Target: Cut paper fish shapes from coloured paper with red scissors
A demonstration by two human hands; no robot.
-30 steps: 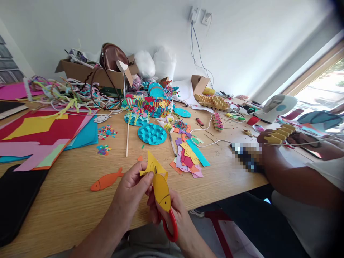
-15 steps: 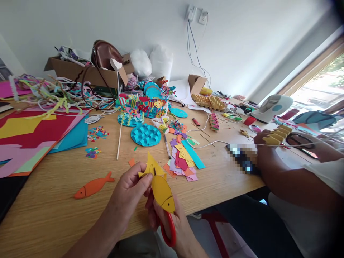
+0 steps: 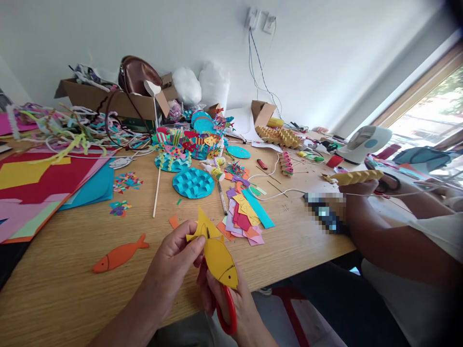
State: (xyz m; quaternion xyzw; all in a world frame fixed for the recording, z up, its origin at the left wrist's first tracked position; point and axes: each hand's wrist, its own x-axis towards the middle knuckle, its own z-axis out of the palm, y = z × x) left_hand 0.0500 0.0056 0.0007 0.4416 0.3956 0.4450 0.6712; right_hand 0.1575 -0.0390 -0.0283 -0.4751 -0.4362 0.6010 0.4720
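Note:
Between the thumb and fingers of my left hand (image 3: 178, 255) is a piece of yellow paper, pinched near its tail end. On it a fish (image 3: 220, 262) is drawn in dark lines, with its rounded body cut along the edge and an eye and gill line at the lower end. My right hand (image 3: 238, 301) grips red-handled scissors (image 3: 227, 311) below the paper. A dark blade tip shows at the tail near my left thumb; most of the blades are hidden behind the fish. An orange paper fish (image 3: 121, 254) lies flat on the table to the left.
Cut paper pieces (image 3: 243, 217) lie ahead, beside a pen (image 3: 222, 197) and a round blue papercraft (image 3: 193, 183). Coloured sheets (image 3: 36, 193) are stacked at left. A co-worker's arm (image 3: 365, 207) reaches in at right, holding a yellow folded-paper piece (image 3: 356, 177). A cardboard box (image 3: 101, 99) stands behind.
My hands stay almost in place on the yellow fish and scissors. The view has shifted slightly. At right, the co-worker has turned and lowered the yellow folded piece.

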